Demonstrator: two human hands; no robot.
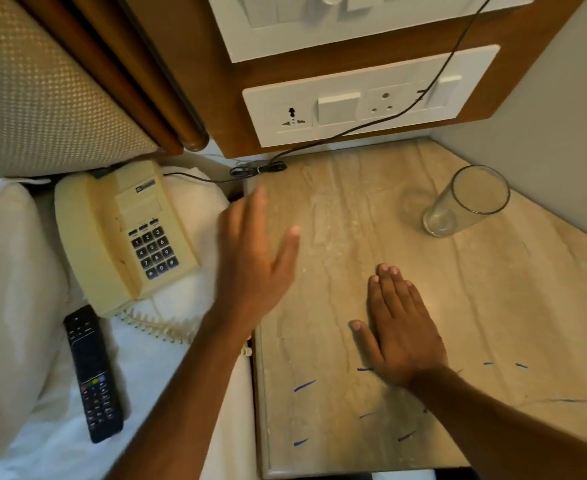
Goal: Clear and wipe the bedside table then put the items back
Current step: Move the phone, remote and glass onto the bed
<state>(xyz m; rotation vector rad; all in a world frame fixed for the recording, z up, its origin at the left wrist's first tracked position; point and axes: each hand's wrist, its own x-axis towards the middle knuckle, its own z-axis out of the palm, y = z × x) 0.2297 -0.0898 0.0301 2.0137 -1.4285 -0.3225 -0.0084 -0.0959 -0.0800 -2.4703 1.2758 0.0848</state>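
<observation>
Marble, pale and streaked, tops the bedside table, and it is nearly bare: only a clear drinking glass stands upright near the far right corner, close to the wall. A few short blue marks show on the stone toward the near edge.

From the one head view, a cream telephone rests on the white bedding to the left, its coiled cord trailing back toward the table edge, with a black remote control lying just below it. A thin black cable runs from the wall socket panel down to the back of the table.

To my eye the glass is the piece to mind: light, rigid, smooth-sided and breakable, with hard stone under it. Wrapping fingers round the middle of its wall looks safer than pinching the rim. The telephone seems bulkier and tethered by its cords, so it probably wants lifting from under the base with the handset held down.

Neither hand grasps anything. The left hand hangs spread and slightly blurred over the table's left edge, beside the telephone. The right hand lies flat, fingers together, palm down on the marble, well short of the glass.
</observation>
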